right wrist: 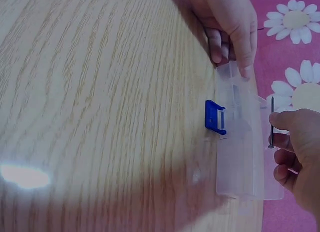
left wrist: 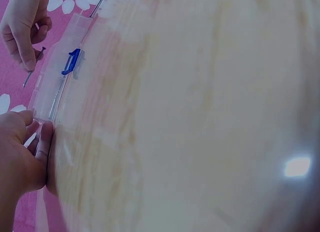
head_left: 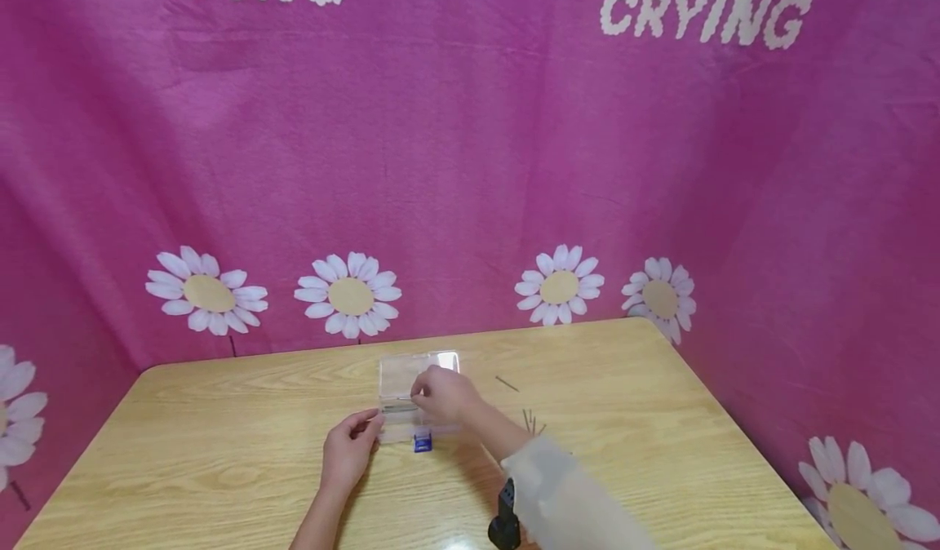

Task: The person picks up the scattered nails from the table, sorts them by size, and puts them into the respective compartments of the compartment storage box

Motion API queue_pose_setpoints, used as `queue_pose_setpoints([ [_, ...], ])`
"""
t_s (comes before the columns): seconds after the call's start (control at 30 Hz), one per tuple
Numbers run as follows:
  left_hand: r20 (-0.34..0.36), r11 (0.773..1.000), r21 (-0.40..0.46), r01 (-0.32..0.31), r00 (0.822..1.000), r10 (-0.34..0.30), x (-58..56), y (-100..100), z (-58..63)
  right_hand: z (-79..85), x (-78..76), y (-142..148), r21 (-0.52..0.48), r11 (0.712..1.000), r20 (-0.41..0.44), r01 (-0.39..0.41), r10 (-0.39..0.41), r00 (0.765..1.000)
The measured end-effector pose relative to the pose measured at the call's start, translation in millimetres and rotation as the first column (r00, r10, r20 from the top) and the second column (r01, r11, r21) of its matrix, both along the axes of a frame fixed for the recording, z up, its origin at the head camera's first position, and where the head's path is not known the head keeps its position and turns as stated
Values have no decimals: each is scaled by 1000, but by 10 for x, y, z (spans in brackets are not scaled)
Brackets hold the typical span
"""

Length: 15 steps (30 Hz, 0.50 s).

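Observation:
A clear plastic box (head_left: 392,433) stands with its lid raised behind it and a blue latch (head_left: 422,442) at its front. My left hand (head_left: 348,452) holds the box at its left end, thumb on the wall in the right wrist view. Over the box, my right hand (head_left: 444,393) pinches a nail (right wrist: 272,106) between thumb and fingers. The flat nail head shows at one end, clear of the fingertips. Inside the left part of the box lie thin metal nails (head_left: 399,409), partly hidden by the walls.
On the wooden table (head_left: 242,444), a single nail (head_left: 507,383) lies right of the box. Several more nails (head_left: 530,422) lie in a loose group nearer the right forearm, which covers some. A pink curtain (head_left: 441,166) with daisies stands behind the table's far edge.

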<state>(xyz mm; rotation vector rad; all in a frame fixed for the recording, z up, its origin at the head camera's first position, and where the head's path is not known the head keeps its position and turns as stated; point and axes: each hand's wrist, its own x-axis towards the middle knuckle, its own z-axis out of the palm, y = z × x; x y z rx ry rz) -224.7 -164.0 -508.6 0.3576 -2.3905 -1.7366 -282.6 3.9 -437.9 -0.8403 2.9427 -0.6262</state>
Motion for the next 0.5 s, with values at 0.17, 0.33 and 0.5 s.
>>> queue_pose_setpoints([
  [0.17,-13,1000,-15,3,1000,-3,16,-7,14,-72,-31,-55,15,1000,-15,28,-27,1000],
  [0.33,-6,1000,-12,3,1000,-3,18,-5,26,-91,-36,-117,6,999,2,33,-33,999],
  [0.5,-5,1000,-7,8,1000,-8,14,2,21,-134,-31,-158,5,999,24,40,-40,999],
])
